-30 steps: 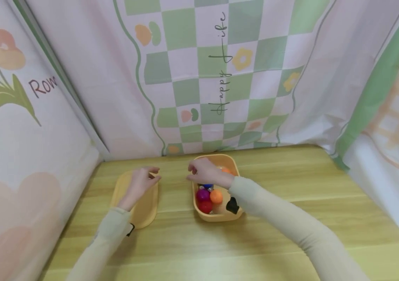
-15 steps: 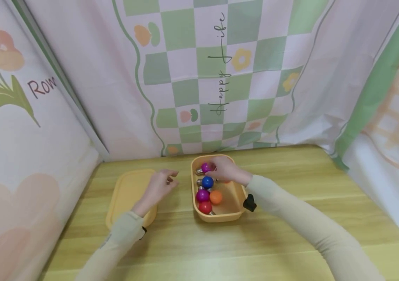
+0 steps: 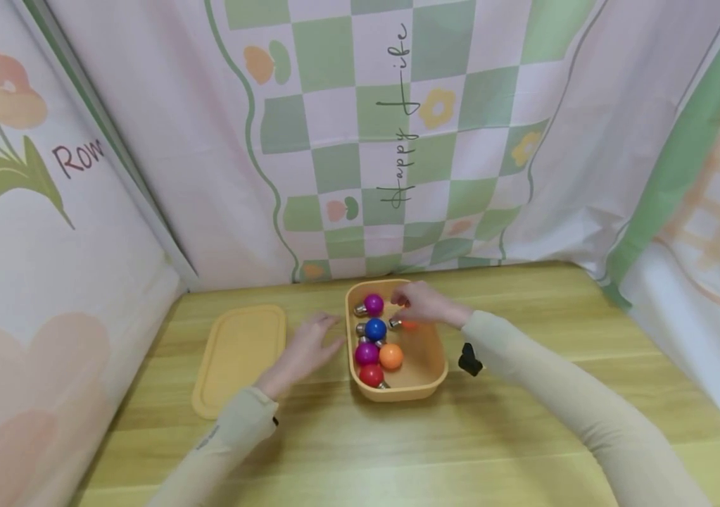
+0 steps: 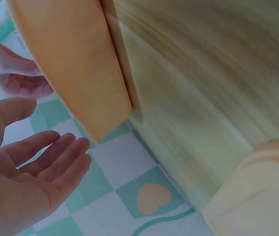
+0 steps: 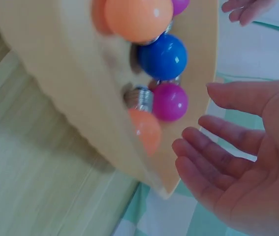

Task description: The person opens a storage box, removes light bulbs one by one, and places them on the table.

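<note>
A yellow-orange plastic box [image 3: 419, 366] holds several coloured light bulbs. A purple bulb [image 3: 374, 304] lies at the back, then a blue bulb [image 3: 375, 329], another purple bulb [image 3: 367, 353], a red bulb [image 3: 371, 374] and an orange bulb [image 3: 391, 356]. Under my right hand [image 3: 428, 304], a second orange bulb [image 5: 146, 132] is partly hidden in the head view. That hand hovers over the back right of the box, its fingers relaxed and holding nothing. My left hand [image 3: 301, 352], also without anything in it, hangs just left of the box with fingers extended.
The box's matching flat lid [image 3: 239, 359] lies on the wooden table [image 3: 360, 451] to the left. Behind the table hangs a checked curtain [image 3: 385, 141]. Printed fabric [image 3: 49, 282] closes off the left side, with more cloth at the right.
My right hand has moved right across the box, away from the back purple bulb, which now shows fully. My left hand has moved right from over the lid toward the box, its fingers straightening.
</note>
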`<state>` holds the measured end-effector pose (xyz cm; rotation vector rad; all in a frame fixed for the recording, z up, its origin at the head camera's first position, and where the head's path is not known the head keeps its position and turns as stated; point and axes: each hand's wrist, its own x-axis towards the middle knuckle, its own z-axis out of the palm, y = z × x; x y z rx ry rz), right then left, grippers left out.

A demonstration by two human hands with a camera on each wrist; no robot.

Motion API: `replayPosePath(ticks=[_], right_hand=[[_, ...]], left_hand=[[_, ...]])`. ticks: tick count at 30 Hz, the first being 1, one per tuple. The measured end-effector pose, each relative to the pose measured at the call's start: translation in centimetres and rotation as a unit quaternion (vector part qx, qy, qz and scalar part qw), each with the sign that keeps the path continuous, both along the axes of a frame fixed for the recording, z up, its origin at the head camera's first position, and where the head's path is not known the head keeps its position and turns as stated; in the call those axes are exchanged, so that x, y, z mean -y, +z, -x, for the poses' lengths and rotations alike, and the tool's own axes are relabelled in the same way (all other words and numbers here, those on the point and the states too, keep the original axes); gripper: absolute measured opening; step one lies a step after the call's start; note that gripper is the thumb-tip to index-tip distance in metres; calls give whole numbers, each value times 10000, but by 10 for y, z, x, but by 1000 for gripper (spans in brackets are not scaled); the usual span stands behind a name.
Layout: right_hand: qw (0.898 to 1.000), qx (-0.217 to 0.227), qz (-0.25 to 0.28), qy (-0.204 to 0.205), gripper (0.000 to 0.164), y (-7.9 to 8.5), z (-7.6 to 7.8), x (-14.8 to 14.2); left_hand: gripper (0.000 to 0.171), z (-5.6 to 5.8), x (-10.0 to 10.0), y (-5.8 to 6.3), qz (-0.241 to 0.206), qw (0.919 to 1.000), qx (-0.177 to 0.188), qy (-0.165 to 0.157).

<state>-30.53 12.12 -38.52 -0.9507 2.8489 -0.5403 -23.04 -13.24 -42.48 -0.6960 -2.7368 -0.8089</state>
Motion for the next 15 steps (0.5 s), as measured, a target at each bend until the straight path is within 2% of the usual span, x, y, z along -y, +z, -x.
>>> replayPosePath(ticks=[5,15], right_hand=[[9999,-5,-79,65,29,-2,6,-3],[9989,86,-413,221,31,-8,15,-4]], left_hand=[[52,0,-3,-4,350,9994,51,-65],[61,-3,-6,-11,754,9965,256,-265]])
